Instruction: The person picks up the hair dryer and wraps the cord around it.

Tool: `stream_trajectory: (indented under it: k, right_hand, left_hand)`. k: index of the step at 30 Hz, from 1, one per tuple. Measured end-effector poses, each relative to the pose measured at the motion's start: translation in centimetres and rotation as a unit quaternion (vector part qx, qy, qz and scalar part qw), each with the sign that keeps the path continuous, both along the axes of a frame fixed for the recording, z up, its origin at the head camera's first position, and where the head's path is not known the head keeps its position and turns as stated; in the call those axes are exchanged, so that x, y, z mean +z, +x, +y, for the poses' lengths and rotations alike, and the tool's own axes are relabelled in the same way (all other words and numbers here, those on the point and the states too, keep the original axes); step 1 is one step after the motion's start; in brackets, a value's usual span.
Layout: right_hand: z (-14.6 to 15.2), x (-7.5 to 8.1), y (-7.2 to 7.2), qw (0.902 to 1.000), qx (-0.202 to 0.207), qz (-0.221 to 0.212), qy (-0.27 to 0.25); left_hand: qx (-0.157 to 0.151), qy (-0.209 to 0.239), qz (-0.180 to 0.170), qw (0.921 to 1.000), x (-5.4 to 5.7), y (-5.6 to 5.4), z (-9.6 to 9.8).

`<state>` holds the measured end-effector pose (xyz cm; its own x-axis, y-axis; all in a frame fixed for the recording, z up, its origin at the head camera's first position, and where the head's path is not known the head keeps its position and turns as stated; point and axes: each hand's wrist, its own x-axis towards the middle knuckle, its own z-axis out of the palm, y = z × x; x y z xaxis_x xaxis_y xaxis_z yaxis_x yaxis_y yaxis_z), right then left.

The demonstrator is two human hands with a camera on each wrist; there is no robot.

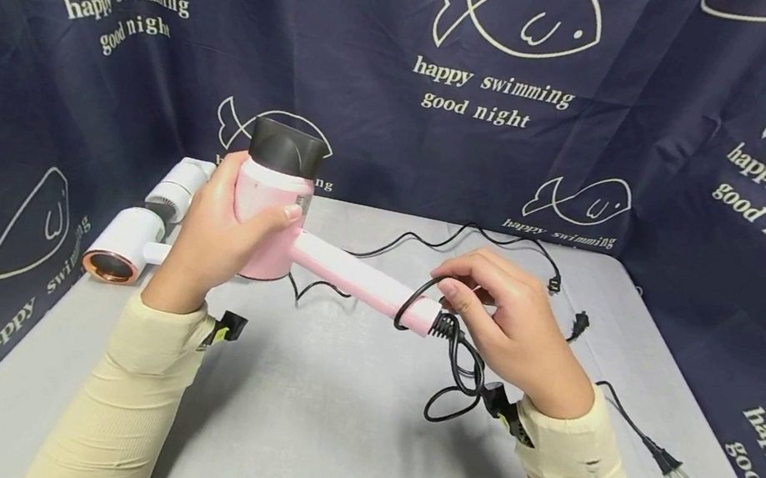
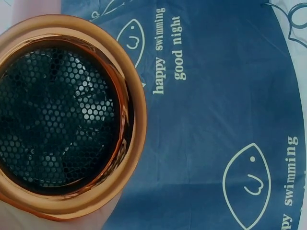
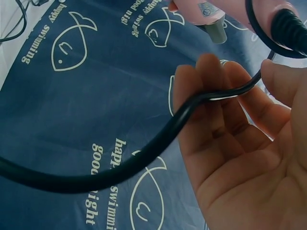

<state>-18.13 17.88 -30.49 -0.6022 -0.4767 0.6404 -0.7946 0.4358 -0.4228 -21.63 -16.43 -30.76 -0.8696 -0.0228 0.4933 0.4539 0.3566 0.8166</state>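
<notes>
My left hand [image 1: 217,232] grips a pink hair dryer [image 1: 365,277] by its barrel, the black nozzle [image 1: 286,148] pointing up. The dryer's handle slants down toward my right hand. In the left wrist view, the copper-coloured ring [image 2: 136,115] and mesh of its intake fill the left side. A black power cord [image 1: 464,363] leaves the handle's end and loops loosely around it. My right hand [image 1: 510,319] holds part of this cord beside the handle end; in the right wrist view the cord runs across the inner side of its bent fingers [image 3: 211,79].
White hair dryers, one with a copper-rimmed end [image 1: 114,253], lie at the left of the grey table [image 1: 320,431]. Black cords stretch along the back, and a two-pin plug [image 1: 668,464] lies at the right. A dark fish-print curtain [image 1: 355,40] surrounds the table.
</notes>
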Motion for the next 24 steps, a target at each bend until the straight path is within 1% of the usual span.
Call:
stream_trajectory:
  k: [4,12,19,24]
  right_hand:
    - [-0.1,-0.2,-0.2,0.9999,0.004,0.014,0.005]
    - [-0.3,-0.6,-0.4,0.9997,0.012,-0.014,0.014]
    - [-0.5,-0.8,-0.7,0.9994,0.020,-0.017,0.022]
    - [-0.4,-1.1,-0.9,0.9991,0.020,-0.028,0.025]
  left_hand:
    - [-0.011,0.016,0.001,0.9998,0.0,0.1,0.0]
    - [-0.023,0.036,0.007,0.9991,0.0,0.1,0.1]
    - [-0.019,0.040,0.009,0.9990,-0.1,0.1,0.0]
    - [-0.016,0.042,0.008,0.9990,0.0,0.1,0.0]
